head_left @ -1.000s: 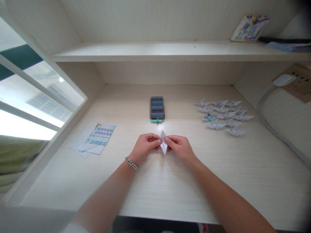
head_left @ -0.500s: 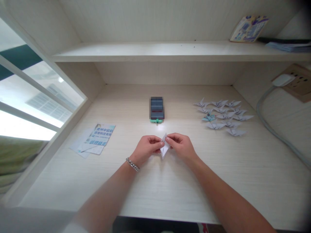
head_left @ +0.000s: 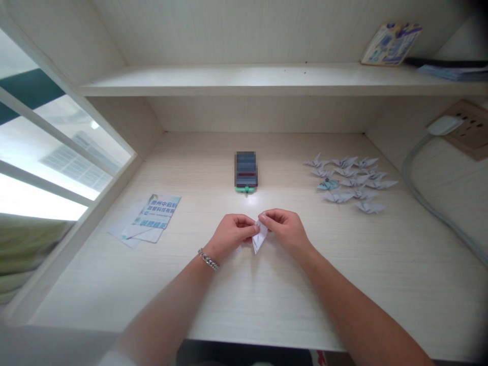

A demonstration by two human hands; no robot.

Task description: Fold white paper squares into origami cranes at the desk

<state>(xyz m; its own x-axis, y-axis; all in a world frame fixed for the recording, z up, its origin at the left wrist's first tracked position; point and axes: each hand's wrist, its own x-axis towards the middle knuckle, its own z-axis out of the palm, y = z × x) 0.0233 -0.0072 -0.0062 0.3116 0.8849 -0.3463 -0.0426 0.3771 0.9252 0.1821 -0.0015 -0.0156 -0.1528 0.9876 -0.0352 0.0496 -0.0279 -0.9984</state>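
Observation:
Between both hands is a small piece of folded white paper (head_left: 260, 240), its narrow split point aimed down toward the desk's front. My left hand (head_left: 235, 233) pinches its left side between thumb and fingers; a chain bracelet (head_left: 208, 259) circles that wrist. At the paper's upper right, my right hand (head_left: 285, 227) grips the tip with thumb and forefinger. The fingers cover part of the upper folds. To the right on the desk sit several white folded paper cranes (head_left: 353, 181), with one blue crane (head_left: 328, 184) among them.
Behind the hands lies a phone (head_left: 246, 170) with a green lower edge. Printed leaflets (head_left: 156, 218) rest at the left. A shelf (head_left: 244, 90) spans the back above the desk (head_left: 244, 305). On the right, a grey cable (head_left: 423, 198) runs from a wall socket (head_left: 468, 127).
The top tip of the paper, upright before, is now covered by or folded down under my right fingers. The paper has shifted slightly toward me and its lower point shows wider.

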